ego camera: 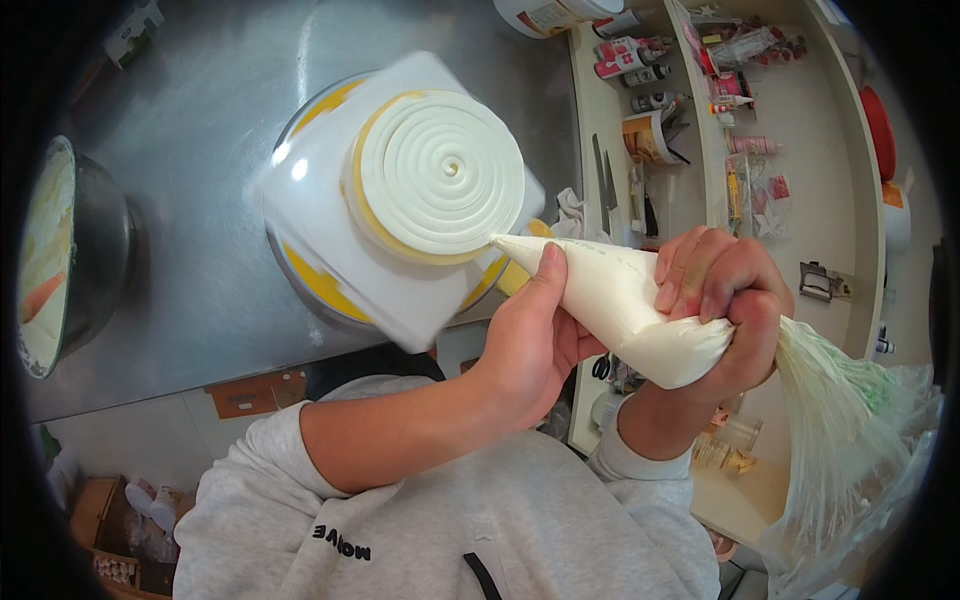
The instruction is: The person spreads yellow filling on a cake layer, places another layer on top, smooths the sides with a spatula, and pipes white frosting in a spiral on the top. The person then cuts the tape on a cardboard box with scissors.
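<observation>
My right hand (724,300) squeezes the twisted neck of a clear piping bag (637,307) full of white cream. Under the bag's front part, my left hand (536,337) supports it, thumb on top near the nozzle end. The bag's tip touches or almost touches the lower right rim of a round cake (450,169). Rings of white cream spiral over the cake's top, and yellowish sponge shows at its side. Beneath it lies a square white board (315,202) on a round turntable (307,277) with yellow patches. The bag's loose plastic end hangs from my right fist.
A metal bowl (105,247) with cream and a spatula stands at left on the steel table (202,180). Shelving (810,172) at right holds bottles, knives (604,180) and a tub of tools (649,139). A white bucket (551,15) sits at the top.
</observation>
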Demonstrator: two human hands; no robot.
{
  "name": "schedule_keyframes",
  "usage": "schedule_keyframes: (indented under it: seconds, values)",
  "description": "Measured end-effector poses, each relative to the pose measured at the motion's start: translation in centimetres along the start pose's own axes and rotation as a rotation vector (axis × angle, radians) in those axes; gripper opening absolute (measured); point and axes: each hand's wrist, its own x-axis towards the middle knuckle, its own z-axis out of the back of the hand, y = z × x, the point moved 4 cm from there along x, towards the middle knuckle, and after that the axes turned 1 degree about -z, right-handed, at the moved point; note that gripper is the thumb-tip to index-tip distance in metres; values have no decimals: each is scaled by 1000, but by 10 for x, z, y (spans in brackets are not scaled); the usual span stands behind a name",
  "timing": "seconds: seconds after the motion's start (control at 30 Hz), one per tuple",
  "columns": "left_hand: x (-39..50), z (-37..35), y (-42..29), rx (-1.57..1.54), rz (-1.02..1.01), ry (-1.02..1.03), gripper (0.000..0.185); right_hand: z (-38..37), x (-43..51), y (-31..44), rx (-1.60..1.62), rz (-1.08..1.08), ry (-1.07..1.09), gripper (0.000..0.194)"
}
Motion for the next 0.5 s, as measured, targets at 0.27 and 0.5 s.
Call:
schedule_keyframes:
  seconds: [0.27, 0.5]
  values:
    - [-3, 2, 3, -17, -10, 1, 52, -1, -3, 1, 3, 7, 19, 30]
    - [-5, 4, 6, -30, -18, 13, 52, -3, -6, 3, 7, -23, 9, 26]
